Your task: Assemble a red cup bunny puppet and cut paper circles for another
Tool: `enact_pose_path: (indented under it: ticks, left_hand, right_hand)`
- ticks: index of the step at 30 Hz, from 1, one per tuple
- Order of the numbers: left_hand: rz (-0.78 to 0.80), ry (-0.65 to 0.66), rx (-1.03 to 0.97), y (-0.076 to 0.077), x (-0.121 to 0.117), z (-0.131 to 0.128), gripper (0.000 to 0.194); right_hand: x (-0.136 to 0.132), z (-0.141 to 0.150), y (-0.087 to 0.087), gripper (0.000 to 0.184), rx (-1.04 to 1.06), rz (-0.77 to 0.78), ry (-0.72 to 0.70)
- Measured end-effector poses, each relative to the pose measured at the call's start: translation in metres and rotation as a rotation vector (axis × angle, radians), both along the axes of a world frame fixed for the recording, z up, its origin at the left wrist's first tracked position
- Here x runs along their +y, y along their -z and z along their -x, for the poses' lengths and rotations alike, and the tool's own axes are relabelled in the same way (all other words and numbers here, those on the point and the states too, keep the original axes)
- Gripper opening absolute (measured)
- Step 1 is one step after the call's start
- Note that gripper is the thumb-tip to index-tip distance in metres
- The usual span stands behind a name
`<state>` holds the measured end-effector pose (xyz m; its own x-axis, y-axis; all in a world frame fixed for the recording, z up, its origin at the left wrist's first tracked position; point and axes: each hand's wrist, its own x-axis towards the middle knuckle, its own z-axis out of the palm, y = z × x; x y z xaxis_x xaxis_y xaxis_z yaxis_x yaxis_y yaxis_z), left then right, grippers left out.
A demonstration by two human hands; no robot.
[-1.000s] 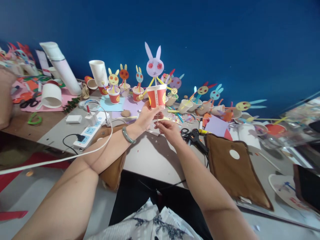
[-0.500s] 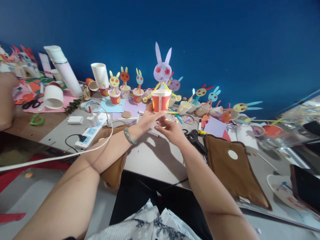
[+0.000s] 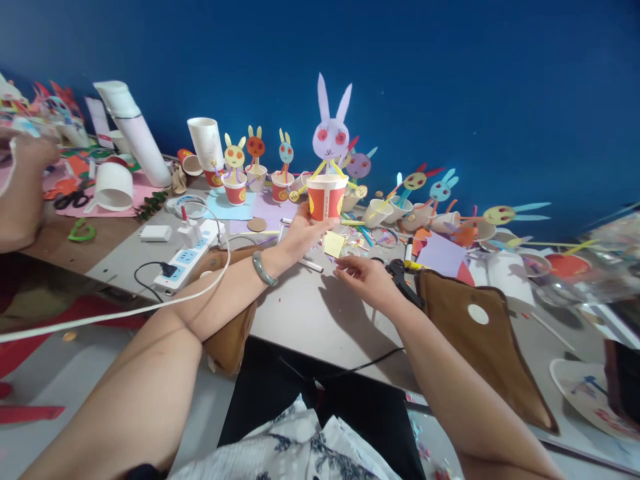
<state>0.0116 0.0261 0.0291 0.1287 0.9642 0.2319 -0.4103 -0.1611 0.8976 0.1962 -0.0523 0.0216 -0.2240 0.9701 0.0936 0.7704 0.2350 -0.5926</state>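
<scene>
My left hand (image 3: pixel 304 232) is closed around the lower part of a red and white paper cup (image 3: pixel 327 199), holding it upright above the table. Out of the cup rises a purple paper rabbit (image 3: pixel 331 139) with long ears, red eyes and yellow arms ending in round paws. Lower and to the right, my right hand (image 3: pixel 364 279) hovers over the table, fingers apart and slightly bent, with nothing in it. A pale yellow paper square (image 3: pixel 333 244) shows between the cup and my right fingers. Beside that hand lies a black glue gun (image 3: pixel 400 277).
Several cup rabbits (image 3: pixel 234 167) line the blue wall. A power strip (image 3: pixel 189 256) with a white cable (image 3: pixel 150 308) crosses the left side. Brown cushion-like pads, one at right (image 3: pixel 480 340), lie on the table. Another person's arm (image 3: pixel 23 180) is at far left, near scissors (image 3: pixel 73 197).
My right hand has come away from the cup, moving down and right. The cup stays in my left hand. The other person's hand at the far left has come further into view.
</scene>
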Motion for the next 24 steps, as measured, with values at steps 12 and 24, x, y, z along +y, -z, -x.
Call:
enact_pose_path:
  ticks: [12,24]
  left_hand:
    - [-0.038,-0.117,-0.031,-0.004,0.003,0.002,0.070]
    - [0.015,-0.073,0.014,-0.007,-0.001,0.002,0.067]
  right_hand:
    - [0.010,0.043,0.004,0.026,-0.485,-0.091,-0.210]
    - [-0.023,-0.020,0.005,0.029,-0.524,-0.259,-0.171]
